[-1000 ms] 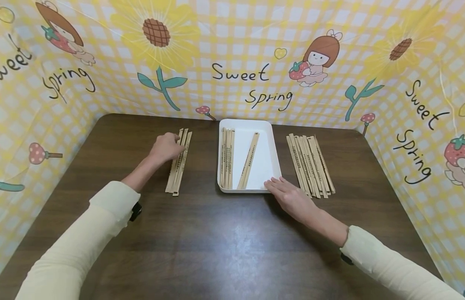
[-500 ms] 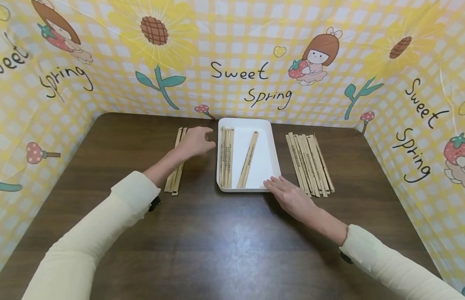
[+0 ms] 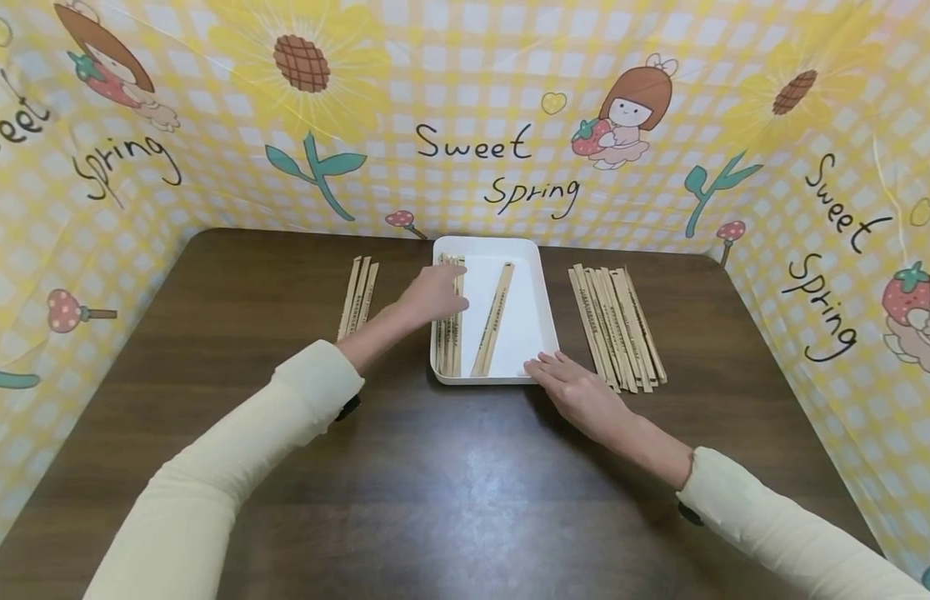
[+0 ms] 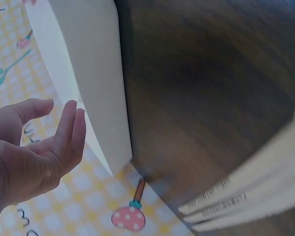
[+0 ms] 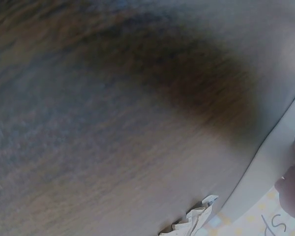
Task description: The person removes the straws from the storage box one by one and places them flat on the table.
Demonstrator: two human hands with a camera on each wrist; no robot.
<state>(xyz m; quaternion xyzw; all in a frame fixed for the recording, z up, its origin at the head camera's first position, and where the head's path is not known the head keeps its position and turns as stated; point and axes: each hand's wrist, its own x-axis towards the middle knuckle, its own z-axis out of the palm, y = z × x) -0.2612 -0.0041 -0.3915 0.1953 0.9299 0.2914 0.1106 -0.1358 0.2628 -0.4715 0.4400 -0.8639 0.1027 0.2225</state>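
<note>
A white rectangular tray (image 3: 536, 312) stands at the back middle of the table. Slim brown paper-wrapped sticks with printing lie in it: a row (image 3: 452, 350) along its left wall and a slanted stick (image 3: 493, 321) near its middle. My left hand (image 3: 433, 294) is over the row, partly hiding it. Its thumb and fingers are apart with nothing visible between them in the left wrist view, beside the tray wall (image 4: 96, 73). My right hand (image 3: 585, 400) rests on the tray's near right corner, fingers extended over the rim; its thumb is hidden.
A small group of similar sticks (image 3: 357, 292) lies left of the tray, partly behind my left forearm. A larger pile (image 3: 618, 329) lies to its right. The dark wooden table (image 3: 435, 475) meets a yellow checked cloth (image 3: 390, 175) at the back and sides.
My left hand has moved right, from the left group of sticks to above the tray's left row. The right hand stays on the tray corner. The sticks look unmoved.
</note>
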